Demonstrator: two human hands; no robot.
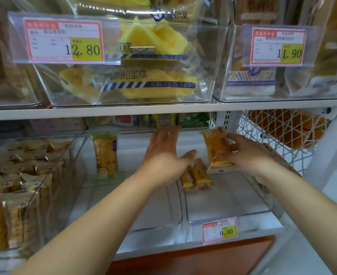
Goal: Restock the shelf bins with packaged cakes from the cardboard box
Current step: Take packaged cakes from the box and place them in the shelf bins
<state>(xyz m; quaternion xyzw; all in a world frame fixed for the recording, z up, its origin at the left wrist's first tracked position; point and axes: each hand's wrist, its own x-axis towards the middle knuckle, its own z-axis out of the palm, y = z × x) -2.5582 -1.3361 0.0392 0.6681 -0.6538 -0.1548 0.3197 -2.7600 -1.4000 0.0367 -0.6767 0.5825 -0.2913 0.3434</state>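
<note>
The right hand (245,153) is gripping a packaged cake (216,147) upright in the shelf bin (243,214), just right of the outspread left hand (163,153).

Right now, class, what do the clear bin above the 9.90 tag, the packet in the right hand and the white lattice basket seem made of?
The clear rectangular shelf bin: likely rigid glossy plastic; see-through, with reflections. The orange cake packet in the right hand: thin shiny plastic film; crinkled, cake shows through. The white lattice basket: coated wire or plastic, unclear.
</note>
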